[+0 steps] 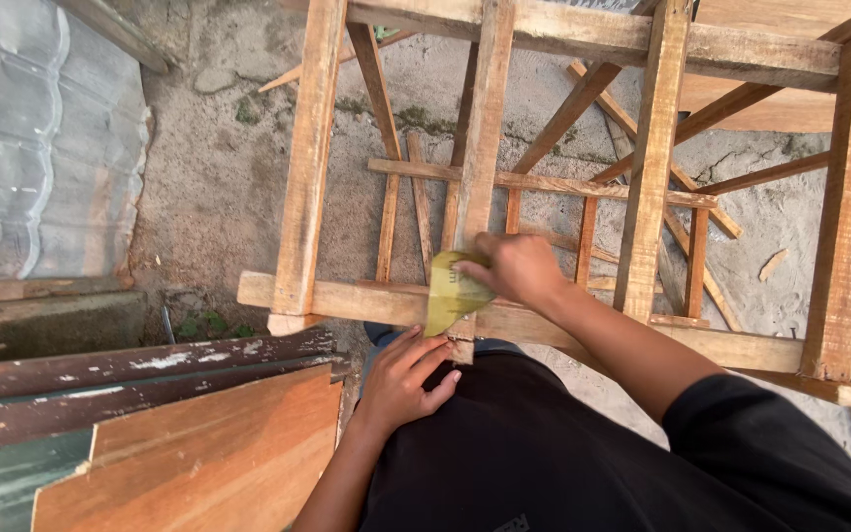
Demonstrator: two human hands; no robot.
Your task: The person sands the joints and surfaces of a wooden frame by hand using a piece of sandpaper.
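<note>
Right hand [519, 268] pinches folded yellow sandpaper sheet [453, 292] against rough wooden slat frame [485, 128].
Left hand [404, 376], open and holding nothing, braces near rail at centre; grip looks shallow, so paper could slip and knuckles catch splintery edges.

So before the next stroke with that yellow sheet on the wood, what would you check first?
1. Right hand has the yellow sandpaper sheet in its grip: ok.
2. Sheet lies against the wooden frame: ok.
3. Left hand steadies the frame: cannot tell, it rests just below the front rail.
4. Frame sits firm on the ground: cannot tell.
5. Fingers clear of slat edges: ok.
</note>
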